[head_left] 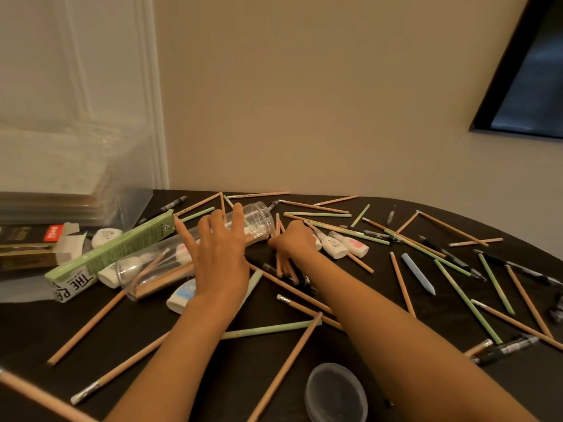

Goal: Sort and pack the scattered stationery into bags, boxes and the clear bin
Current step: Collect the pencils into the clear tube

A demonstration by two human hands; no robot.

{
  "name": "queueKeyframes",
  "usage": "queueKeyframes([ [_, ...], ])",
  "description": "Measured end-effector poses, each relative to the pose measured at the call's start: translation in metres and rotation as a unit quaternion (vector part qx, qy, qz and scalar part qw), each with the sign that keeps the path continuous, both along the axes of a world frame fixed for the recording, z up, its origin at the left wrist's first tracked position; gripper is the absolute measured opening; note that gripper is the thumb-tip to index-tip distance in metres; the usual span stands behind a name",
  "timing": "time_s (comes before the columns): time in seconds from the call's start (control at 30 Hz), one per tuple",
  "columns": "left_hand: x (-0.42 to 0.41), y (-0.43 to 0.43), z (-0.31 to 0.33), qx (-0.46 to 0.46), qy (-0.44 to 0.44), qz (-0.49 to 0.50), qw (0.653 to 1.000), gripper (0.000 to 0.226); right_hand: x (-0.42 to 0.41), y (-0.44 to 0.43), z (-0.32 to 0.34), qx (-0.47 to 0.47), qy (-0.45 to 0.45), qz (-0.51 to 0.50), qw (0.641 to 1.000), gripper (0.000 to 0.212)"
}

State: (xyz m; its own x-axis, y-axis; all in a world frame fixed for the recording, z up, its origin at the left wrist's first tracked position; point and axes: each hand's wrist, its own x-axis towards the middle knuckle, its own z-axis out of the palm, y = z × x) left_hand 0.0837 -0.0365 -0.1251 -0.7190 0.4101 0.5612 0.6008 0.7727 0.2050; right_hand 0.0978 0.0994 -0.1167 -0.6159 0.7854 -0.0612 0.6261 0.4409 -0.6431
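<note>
A clear plastic tube (152, 266) lies on its side across the dark table (457, 300), holding a few tan pencils. My left hand (217, 248) lies over the tube with fingers spread and straight. My right hand (294, 239) grips a bundle of tan pencils (283, 268) right at the tube's open threaded mouth (259, 217). Tan and green pencils, black pens and white correction tapes (342, 246) lie scattered around. The tube's clear lid (335, 391) sits near the front edge.
A green pencil box (109, 257) lies left of the tube, next to an open brown box (27, 248). The clear bin (70, 178) stands at the back left. A blue-grey blending stump (417, 274) lies to the right. A wall backs the table.
</note>
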Motion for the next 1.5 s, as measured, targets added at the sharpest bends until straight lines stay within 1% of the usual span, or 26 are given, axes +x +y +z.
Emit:
queueKeyframes([
  [0.03,0.0,0.0,0.0,-0.004,-0.001,0.001,1.0,0.076,0.002,0.001,0.001,-0.02,0.008,-0.007,1.0,0.026],
  [0.1,0.001,0.0,-0.001,-0.008,0.001,0.0,1.0,0.077,0.007,0.003,0.003,-0.099,0.056,-0.017,0.993,0.037],
  [0.17,0.002,-0.001,0.0,-0.009,0.003,0.0,1.0,0.077,0.015,0.005,0.008,-0.189,0.11,-0.017,0.976,0.047],
  [0.23,0.002,-0.001,0.001,-0.017,0.01,-0.001,1.0,0.077,0.026,0.008,0.013,-0.259,0.147,-0.018,0.955,0.052],
  [0.27,0.002,-0.001,0.001,-0.022,0.014,-0.002,1.0,0.076,0.033,0.01,0.015,-0.285,0.161,-0.019,0.945,0.049],
  [0.33,0.002,-0.002,0.002,-0.032,0.02,-0.003,0.999,0.077,0.047,0.013,0.016,-0.334,0.2,-0.011,0.921,0.036],
  [0.37,0.003,-0.002,0.003,-0.038,0.019,-0.01,0.999,0.077,0.054,0.014,0.015,-0.363,0.235,-0.006,0.902,0.028],
  [0.43,0.006,-0.001,0.003,-0.052,0.015,-0.034,0.998,0.076,0.066,0.018,0.013,-0.42,0.321,-0.004,0.849,0.012],
  [0.47,0.007,0.0,0.003,-0.058,0.013,-0.047,0.997,0.076,0.071,0.018,0.012,-0.433,0.358,-0.005,0.827,0.009],
  [0.5,0.009,0.001,0.003,-0.062,0.01,-0.06,0.996,0.076,0.075,0.02,0.01,-0.43,0.387,-0.006,0.816,0.009],
  [0.63,0.012,0.003,0.004,-0.061,0.003,-0.091,0.994,0.074,0.09,0.025,0.0,-0.367,0.465,-0.013,0.806,0.009],
  [0.7,0.014,0.003,0.006,-0.061,0.005,-0.1,0.993,0.074,0.095,0.029,0.0,-0.363,0.505,-0.053,0.782,0.008],
  [0.8,0.015,0.003,0.007,-0.069,0.015,-0.112,0.991,0.074,0.101,0.036,0.004,-0.389,0.547,-0.12,0.732,0.004],
  [0.83,0.015,0.004,0.008,-0.069,0.02,-0.115,0.991,0.074,0.103,0.039,0.005,-0.393,0.548,-0.129,0.727,0.004],
  [0.93,0.015,0.005,0.007,-0.068,0.03,-0.124,0.99,0.074,0.107,0.038,0.008,-0.39,0.529,-0.125,0.743,0.004],
  [1.03,0.018,0.007,0.006,-0.071,0.038,-0.137,0.987,0.071,0.104,0.024,0.007,-0.431,0.506,-0.048,0.745,0.005],
  [1.07,0.019,0.007,0.005,-0.07,0.041,-0.142,0.987,0.07,0.101,0.017,0.006,-0.433,0.482,-0.009,0.762,0.006],
  [1.1,0.02,0.007,0.004,-0.069,0.043,-0.146,0.986,0.07,0.097,0.01,0.005,-0.419,0.447,0.029,0.79,0.006],
  [1.13,0.02,0.007,0.004,-0.068,0.046,-0.148,0.986,0.07,0.093,0.005,0.004,-0.402,0.412,0.057,0.816,0.006],
  [1.17,0.02,0.007,0.003,-0.07,0.047,-0.147,0.986,0.07,0.09,0.0,0.004,-0.389,0.391,0.071,0.831,0.006],
  [1.2,0.019,0.006,0.003,-0.071,0.048,-0.143,0.986,0.071,0.088,-0.002,0.005,-0.386,0.391,0.065,0.833,0.006],
  [1.3,0.017,0.004,0.004,-0.068,0.044,-0.135,0.988,0.071,0.09,0.002,0.01,-0.411,0.454,-0.012,0.79,0.008],
  [1.33,0.018,0.004,0.004,-0.065,0.043,-0.134,0.988,0.071,0.093,0.005,0.009,-0.407,0.461,-0.027,0.788,0.009],
  [1.37,0.018,0.005,0.004,-0.064,0.045,-0.132,0.988,0.07,0.094,0.006,0.009,-0.403,0.454,-0.028,0.794,0.011],
  [1.47,0.019,0.005,0.002,-0.061,0.043,-0.128,0.989,0.069,0.093,0.0,0.006,-0.378,0.369,-0.002,0.849,0.02],
  [1.5,0.019,0.005,0.002,-0.061,0.041,-0.127,0.989,0.069,0.091,-0.003,0.006,-0.372,0.349,0.01,0.86,0.023],
])
